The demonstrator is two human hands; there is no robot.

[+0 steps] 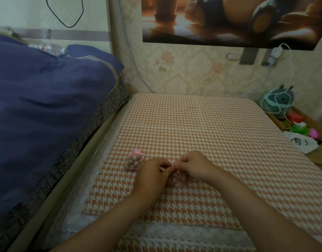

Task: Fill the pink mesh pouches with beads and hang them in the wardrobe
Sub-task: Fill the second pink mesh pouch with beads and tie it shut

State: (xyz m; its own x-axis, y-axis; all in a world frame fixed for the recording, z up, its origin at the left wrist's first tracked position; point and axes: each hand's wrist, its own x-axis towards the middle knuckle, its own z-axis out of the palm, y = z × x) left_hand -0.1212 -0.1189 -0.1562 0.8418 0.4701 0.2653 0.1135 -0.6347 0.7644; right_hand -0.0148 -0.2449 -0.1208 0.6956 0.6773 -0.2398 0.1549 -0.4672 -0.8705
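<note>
A pink mesh pouch (pixel 134 161) full of brown beads lies tied on the houndstooth cloth (pixel 202 128), just left of my hands. A second bead-filled pink pouch (pixel 176 178) sits on the cloth between and under my hands, mostly hidden by them. My left hand (pixel 151 174) and my right hand (pixel 194 165) meet above it, and both pinch the thin pink drawstring at its top.
A blue quilt (pixel 47 106) is piled on the bed at the left. At the right edge stand a grey plush toy (pixel 278 100) wound with a white cable, a white bag (pixel 300 142) and colourful items. A wallpapered wall with a poster rises behind.
</note>
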